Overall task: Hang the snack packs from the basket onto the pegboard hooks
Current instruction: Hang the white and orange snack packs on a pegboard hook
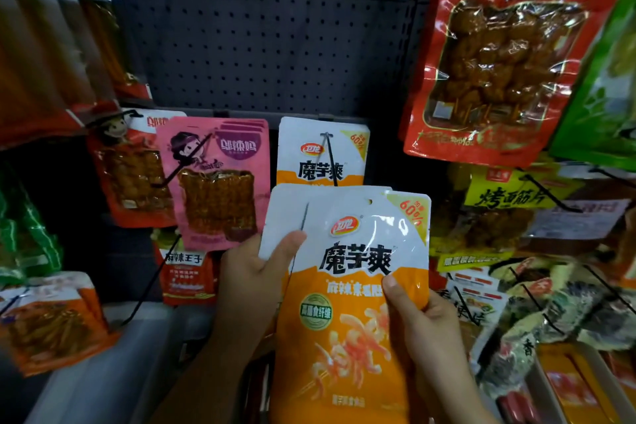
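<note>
1. The left hand (256,272) grips the white-and-orange snack pack (347,286) at its upper left edge.
2. The right hand (418,317) pinches its right edge.
3. The pack is just below the matching hung pack (321,151) on the pegboard (261,38).

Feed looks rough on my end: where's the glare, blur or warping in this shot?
Head view: glare streaks the held white-and-orange pack near its top; edges are blurred and bowed by the wide lens, worst at the left packs; the pegboard is dim; both hands stay sharp.

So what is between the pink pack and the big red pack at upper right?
In the head view, the hung white-orange pack and bare pegboard lie between them.
</note>
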Demonstrator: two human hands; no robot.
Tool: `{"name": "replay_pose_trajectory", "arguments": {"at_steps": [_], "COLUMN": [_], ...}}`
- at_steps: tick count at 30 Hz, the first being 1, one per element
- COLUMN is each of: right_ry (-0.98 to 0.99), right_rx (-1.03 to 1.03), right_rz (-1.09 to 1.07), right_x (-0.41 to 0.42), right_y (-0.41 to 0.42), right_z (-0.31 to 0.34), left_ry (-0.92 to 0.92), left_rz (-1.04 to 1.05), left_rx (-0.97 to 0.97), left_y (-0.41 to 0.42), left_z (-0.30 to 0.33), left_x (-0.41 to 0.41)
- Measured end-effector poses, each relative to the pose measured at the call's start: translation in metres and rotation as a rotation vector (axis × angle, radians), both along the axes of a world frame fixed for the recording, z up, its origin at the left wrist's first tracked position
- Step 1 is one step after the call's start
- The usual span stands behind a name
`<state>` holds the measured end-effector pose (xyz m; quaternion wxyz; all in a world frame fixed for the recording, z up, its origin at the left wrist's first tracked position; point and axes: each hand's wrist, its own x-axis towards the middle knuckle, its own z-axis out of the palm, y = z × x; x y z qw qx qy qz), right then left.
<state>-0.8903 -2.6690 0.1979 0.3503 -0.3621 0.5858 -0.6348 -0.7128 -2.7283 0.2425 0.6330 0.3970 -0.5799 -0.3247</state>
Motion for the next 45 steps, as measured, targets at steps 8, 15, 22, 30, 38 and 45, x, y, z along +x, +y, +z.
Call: {"name": "replay_pose_trajectory", "arguments": {"at_steps": [8, 15, 22, 30, 38, 45], "right_ry": [-0.077, -0.105, -0.150, -0.068, -0.002, 0.078], "right_rx": [-0.014, -0.131, -0.162, -0.134, -0.118, -0.258], "right_rz": [0.223, 0.227, 0.202, 0.174, 0.245, 0.149], "right_x": [-0.017, -0.024, -0.032, -0.033, -0.038, -0.029], "right_y": [-0.020, -0.031, -0.029, -0.027, -0.020, -0.021], "right_z": [0.015, 0.044, 0.045, 0.026, 0.026, 0.030], "left_ry": [0.007, -0.041, -0.063, 0.014, 0.076, 0.064], "left_rz": [0.074, 0.044, 0.036, -0.017, -0.086, 0.033], "left_rx": [0.009, -0.006, -0.015, -0.030, 0.086, -0.009], "left_y": [-0.025, -0.027, -0.019, -0.012, -0.014, -0.018], "left_z": [-0.008, -0.009, -0.013, -0.012, -0.010, 0.003], "left_x": [0.006, 0.005, -0.002, -0.005, 0.002, -0.002]}}
